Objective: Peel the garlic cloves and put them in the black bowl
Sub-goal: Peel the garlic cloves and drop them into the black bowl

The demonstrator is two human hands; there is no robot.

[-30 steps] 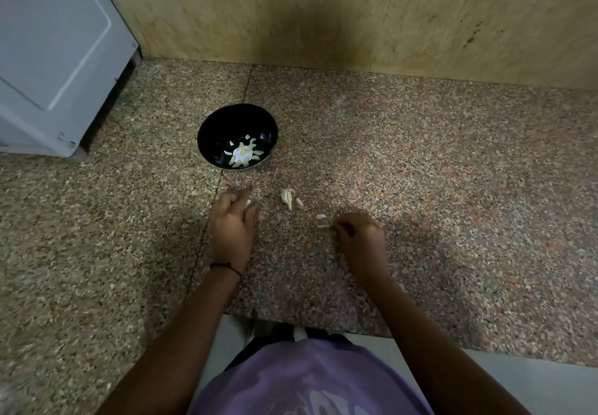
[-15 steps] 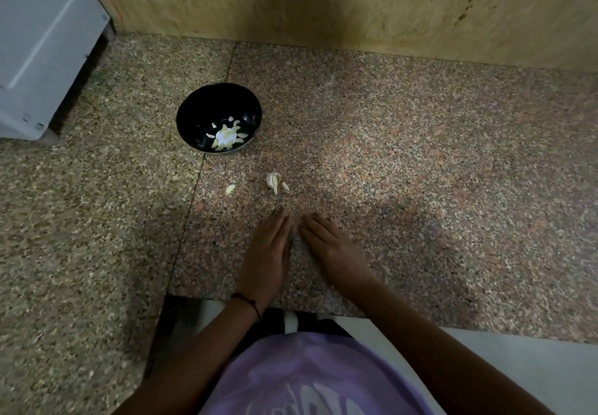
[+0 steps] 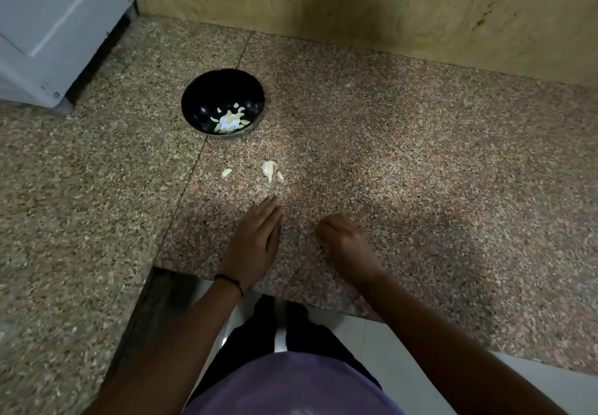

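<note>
A black bowl stands on the granite counter and holds several pale peeled cloves. In front of it lie a single garlic clove and a small cluster of garlic with skin. My left hand lies flat on the counter, fingers straight, fingertips just short of the cluster. My right hand rests on the counter to the right with its fingers curled under; whether it holds anything is hidden.
A grey appliance stands at the back left. A wooden wall panel runs along the back. The counter's front edge lies just behind my wrists, with the floor below.
My left hand left the clove near the bowl and came back to the middle. My right hand went flat beside it, then moved right and curled its fingers.
</note>
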